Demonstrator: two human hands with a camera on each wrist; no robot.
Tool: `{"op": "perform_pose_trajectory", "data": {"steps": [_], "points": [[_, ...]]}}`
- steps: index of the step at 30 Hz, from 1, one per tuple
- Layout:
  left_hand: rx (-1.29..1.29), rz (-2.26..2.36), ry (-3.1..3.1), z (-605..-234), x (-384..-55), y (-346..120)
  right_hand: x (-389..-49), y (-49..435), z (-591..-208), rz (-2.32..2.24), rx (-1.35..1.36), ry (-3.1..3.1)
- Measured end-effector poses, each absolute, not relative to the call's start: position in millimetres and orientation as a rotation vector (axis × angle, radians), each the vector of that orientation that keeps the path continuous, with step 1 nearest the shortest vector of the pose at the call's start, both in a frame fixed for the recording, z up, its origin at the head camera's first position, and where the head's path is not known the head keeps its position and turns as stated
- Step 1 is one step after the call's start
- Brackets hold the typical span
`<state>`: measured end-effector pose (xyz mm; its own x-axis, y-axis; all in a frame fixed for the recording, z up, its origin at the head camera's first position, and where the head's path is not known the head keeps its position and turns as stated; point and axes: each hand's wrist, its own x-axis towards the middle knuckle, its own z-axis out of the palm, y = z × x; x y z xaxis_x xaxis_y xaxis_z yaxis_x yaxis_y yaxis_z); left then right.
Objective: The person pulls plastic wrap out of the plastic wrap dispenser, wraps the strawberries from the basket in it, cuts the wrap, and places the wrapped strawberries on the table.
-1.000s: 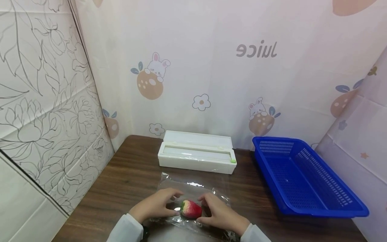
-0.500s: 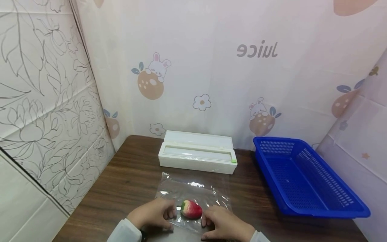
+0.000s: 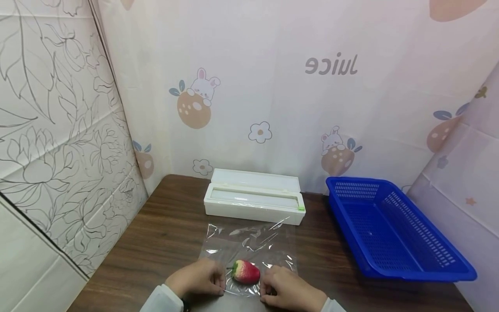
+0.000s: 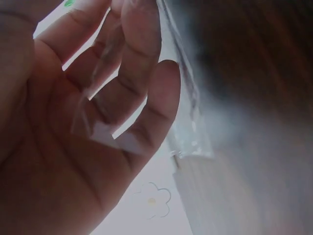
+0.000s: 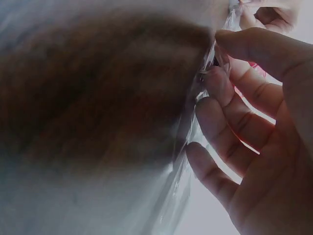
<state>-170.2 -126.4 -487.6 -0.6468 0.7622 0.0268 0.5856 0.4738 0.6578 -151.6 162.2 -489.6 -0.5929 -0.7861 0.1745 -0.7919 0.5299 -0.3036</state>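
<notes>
Strawberry [image 3: 246, 272], red with a pale, leafy top and its stem toward nine o'clock, sits on the clear plastic film [image 3: 249, 245], close to its six o'clock edge. And there's the switch! A second ago both hands were around the fruit; now they've left it for the film. Left hand [image 3: 196, 277] at nine o'clock, right hand [image 3: 290, 286] at four, each with fingers bent and closed on the near edge. The right wrist view shows that pinch plainly; in the left one, film crosses bent fingers, the pinch itself out of sight. Looks as if the fruit is placed and the sheet is under control, held at two points.

Outward now: at twelve o'clock, just beyond the film, a white box [image 3: 253, 211], lid up. Blue basket [image 3: 421, 275] at two o'clock, all on a dark wood-grain surface [image 3: 163, 229]. Behind, a pale curtain [image 3: 273, 95] with printed rabbits; at ten, a panel [image 3: 70, 130] of line-drawn flowers.
</notes>
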Motion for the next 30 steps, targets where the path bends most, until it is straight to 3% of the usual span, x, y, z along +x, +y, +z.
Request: {"op": "perform_pose_trajectory", "data": {"steps": [20, 30], "points": [[1.262, 0.955, 2.614, -475, -179, -126, -159, 163, -492, 0.847, 1.252, -2.647], [1.22, 0.809, 2.799, -477, -171, -97, -160, 161, -490, 0.985, 1.261, -2.657]]}}
